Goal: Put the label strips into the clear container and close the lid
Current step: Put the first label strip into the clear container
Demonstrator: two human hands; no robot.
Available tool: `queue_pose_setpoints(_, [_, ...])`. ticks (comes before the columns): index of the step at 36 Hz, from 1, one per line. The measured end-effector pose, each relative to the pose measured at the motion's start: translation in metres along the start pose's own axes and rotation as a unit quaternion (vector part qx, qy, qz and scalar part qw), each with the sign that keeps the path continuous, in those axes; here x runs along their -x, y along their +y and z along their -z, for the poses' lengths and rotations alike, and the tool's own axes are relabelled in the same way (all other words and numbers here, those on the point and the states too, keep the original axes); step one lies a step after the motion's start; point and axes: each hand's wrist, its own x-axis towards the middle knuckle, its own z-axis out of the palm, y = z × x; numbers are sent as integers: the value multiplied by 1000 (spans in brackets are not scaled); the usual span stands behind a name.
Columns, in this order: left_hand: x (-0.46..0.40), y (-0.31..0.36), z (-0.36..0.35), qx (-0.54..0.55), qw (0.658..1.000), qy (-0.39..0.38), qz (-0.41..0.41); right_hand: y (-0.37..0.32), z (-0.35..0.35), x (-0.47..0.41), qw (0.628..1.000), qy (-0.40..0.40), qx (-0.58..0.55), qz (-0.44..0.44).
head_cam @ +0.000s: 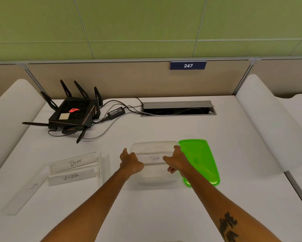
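1. Forearms: I see both reaching forward over the white surface [164, 206], converging on the container; the right one carries a dark tattoo [228, 226].
2. DOG strip [22, 194]: nearest the viewer at far left, lying flat and diagonal on the surface, well apart from the container.
3. ZEBRA strip [71, 177], with the BEAR strip [74, 162] just behind it and a third strip [100, 172] set crosswise at their right end, its writing too small to read. All three lie outside the container.
4. Left hand [131, 161]: fingers curled round the left end of the TIGER strip [153, 158], thumb pointing away from me.
5. Right hand [177, 160]: pinches the right end of the same strip, lower fingers curled beneath.
6. Clear container [155, 179]: open, on the surface between the hands; the TIGER strip is held level across it. Whether it is above or below the rim I cannot tell.
7. Risk, in my judgement: the strip looks nearly as long as the container, so an uneven lowering could jam one end on the rim or tip the light container.
8. Green lid [199, 161]: flat on the surface, touching or just beside the container's right wall; the right forearm passes over its near corner and could drag it.
9. Router [73, 114] and its cables, farthest back left.
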Motion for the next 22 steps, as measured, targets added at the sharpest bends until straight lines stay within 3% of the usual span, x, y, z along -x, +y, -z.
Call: queue_pose_setpoints(22, [4,-1,-3,64,998,-16,6,13,-5,-15,997,46,-68,-1])
